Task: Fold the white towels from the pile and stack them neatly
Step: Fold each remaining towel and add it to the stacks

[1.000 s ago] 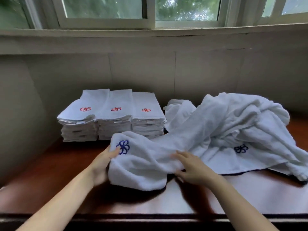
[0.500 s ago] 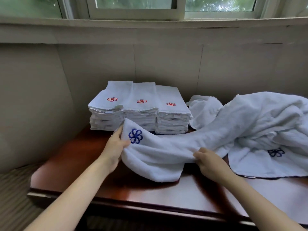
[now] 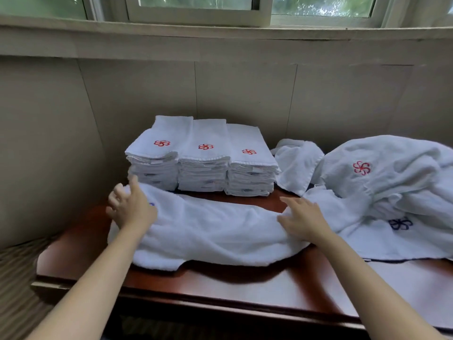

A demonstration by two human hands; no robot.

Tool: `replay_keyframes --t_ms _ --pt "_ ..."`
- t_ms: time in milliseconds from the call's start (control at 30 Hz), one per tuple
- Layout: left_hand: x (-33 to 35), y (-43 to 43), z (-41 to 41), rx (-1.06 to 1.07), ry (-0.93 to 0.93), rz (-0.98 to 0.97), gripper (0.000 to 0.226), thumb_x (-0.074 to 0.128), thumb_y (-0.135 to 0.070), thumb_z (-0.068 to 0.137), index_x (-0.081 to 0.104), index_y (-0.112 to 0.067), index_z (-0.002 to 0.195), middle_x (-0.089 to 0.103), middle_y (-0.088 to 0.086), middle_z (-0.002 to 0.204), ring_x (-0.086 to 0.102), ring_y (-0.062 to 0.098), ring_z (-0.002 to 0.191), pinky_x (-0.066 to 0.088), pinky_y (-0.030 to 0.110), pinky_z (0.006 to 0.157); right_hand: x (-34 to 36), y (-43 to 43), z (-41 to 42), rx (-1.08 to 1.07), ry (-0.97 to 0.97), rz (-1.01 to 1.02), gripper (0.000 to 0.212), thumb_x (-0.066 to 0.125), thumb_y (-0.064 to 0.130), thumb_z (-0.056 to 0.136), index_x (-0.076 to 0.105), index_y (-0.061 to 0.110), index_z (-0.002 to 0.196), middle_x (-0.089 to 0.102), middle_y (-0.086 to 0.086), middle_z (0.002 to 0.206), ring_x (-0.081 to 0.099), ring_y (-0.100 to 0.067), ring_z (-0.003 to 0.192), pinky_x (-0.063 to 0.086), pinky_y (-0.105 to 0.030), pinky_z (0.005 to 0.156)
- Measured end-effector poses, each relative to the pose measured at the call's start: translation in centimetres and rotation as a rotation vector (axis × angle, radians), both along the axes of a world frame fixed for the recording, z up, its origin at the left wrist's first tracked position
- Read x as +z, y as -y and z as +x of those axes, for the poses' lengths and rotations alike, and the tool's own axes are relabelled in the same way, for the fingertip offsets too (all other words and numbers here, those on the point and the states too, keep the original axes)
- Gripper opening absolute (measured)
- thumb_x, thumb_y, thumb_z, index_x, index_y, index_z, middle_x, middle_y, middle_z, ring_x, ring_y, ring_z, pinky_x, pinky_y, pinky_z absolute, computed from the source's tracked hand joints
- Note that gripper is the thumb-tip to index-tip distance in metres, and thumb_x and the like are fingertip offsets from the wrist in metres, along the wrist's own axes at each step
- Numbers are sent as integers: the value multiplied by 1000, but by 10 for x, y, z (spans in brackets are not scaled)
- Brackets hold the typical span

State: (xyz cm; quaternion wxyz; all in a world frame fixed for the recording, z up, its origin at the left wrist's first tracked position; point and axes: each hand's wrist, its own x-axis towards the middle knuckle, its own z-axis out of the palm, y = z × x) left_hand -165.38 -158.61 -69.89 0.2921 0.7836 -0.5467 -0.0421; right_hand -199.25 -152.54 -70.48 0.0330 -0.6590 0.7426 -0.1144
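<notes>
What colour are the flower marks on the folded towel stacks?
Red, on white towels; clearest in the head view.

Soft daylight from the window [image 3: 196, 6] above, room fairly dim, no hard glare except a pale sheen on the table [image 3: 306, 288] front-right. Towel [image 3: 215, 231] I'm working drops a dark shadow along its near edge. My left hand [image 3: 131, 209] is motion-blurred, esp. the fingers; right hand [image 3: 302, 218] sharper. Wide-angle bend: sill [image 3: 220, 33] bows, my forearms stretch at the bottom corners. Detail a bit soft overall.
</notes>
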Motion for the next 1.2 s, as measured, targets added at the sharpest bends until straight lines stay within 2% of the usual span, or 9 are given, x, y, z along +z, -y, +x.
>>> replay_keyframes --t_ms 133,300,433,533,633,700,933,1067,1200 --pt "-15 9 -16 -430 189 213 55 45 -10 94 32 -18 147 21 9 156 25 29 140 27 37 111 3 12 -15 -19 36 192 64 53 52 87 39 22 141 52 -1 138 49 -20 123 36 -30 99" --pt "-15 18 -42 -491 403 381 53 37 -33 99 21 -31 150 33 3 151 44 28 129 40 39 99 4 0 -13 -4 53 445 27 58 32 84 64 10 99 72 -8 88 61 -19 59 44 -20 46" --pt "-8 22 -48 -421 487 586 67 44 -30 89 17 -38 149 32 6 149 36 30 134 39 44 101 6 -5 -14 79 -254 437 32 58 31 82 59 17 111 56 -4 113 54 -26 103 41 -29 79" --pt "-8 17 -43 -391 515 613 57 44 -25 85 33 -38 139 30 12 140 31 30 129 33 40 101 11 -13 -21 120 -159 542 23 53 34 86 57 27 108 44 4 109 47 -20 105 39 -27 84" --pt "-3 17 -34 -351 463 561 21 47 -18 82 49 -27 101 32 9 125 34 29 117 36 38 94 17 -26 -29 78 -106 595 19 46 22 83 59 28 96 49 8 92 51 -11 80 41 -18 57" --pt "-1 14 -27 -336 424 476 5 53 -21 84 50 -25 82 34 6 116 40 26 107 41 38 85 18 -31 -32 100 -160 524 24 47 20 81 63 31 95 58 4 95 56 -16 84 43 -18 64" --pt "16 1 -9 -241 34 -289 33 51 -15 91 39 -12 61 50 10 72 50 37 70 38 35 60 12 -38 -40 121 -217 -160 10 51 23 91 47 16 97 65 -10 95 58 -33 94 24 -31 67" --pt "46 2 -17 -243 -293 -317 24 40 -1 91 57 -8 106 60 21 105 56 40 90 52 45 74 21 -37 -33 143 -196 -429 16 61 8 84 68 11 98 70 -12 83 64 -35 77 40 -36 63" --pt "84 4 -29 -356 -391 -240 61 29 1 86 46 -32 135 52 5 127 60 31 89 54 49 85 17 -32 -31 257 -21 -145 21 57 27 92 71 29 106 59 5 120 55 -20 112 39 -31 96"
